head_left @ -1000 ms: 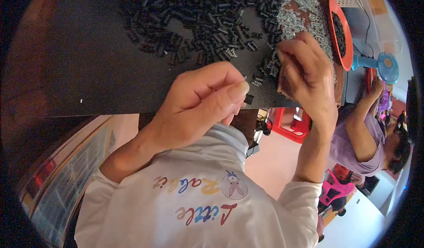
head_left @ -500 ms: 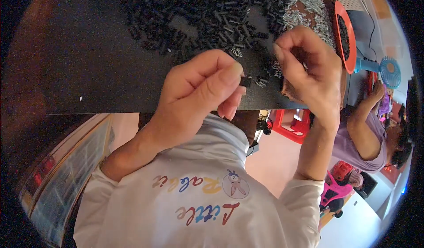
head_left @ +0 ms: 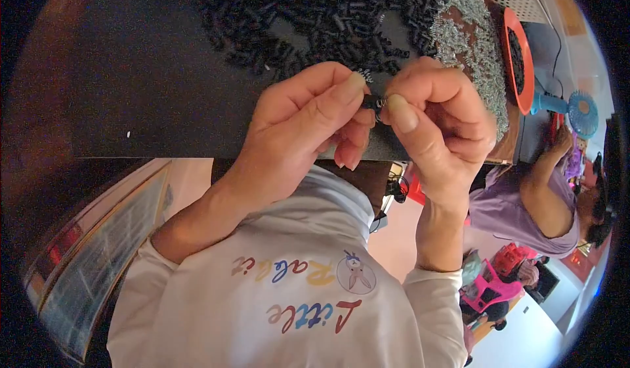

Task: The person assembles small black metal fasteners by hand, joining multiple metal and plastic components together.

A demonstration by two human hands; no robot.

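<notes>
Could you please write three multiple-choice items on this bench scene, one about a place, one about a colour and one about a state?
1. Where does the pile of silvery metal bits lie?
A. Right of the heap of black parts
B. On the floor
C. Inside the round tray

2. What colour is the rim of the round tray?
A. Green
B. Orange-red
C. White

3. How do the left hand and right hand stand?
A. Both flat on the black mat
B. Far apart, both bare of anything
C. Fingertips together, pinching one small black part

Answers:
1 A, since the silvery pile sits on the bench beside the black heap, toward the tray.
2 B, since the tray's rim shows orange-red.
3 C, since the thumbs and forefingers of both hands meet on the small dark piece, raised above the mat.
</notes>
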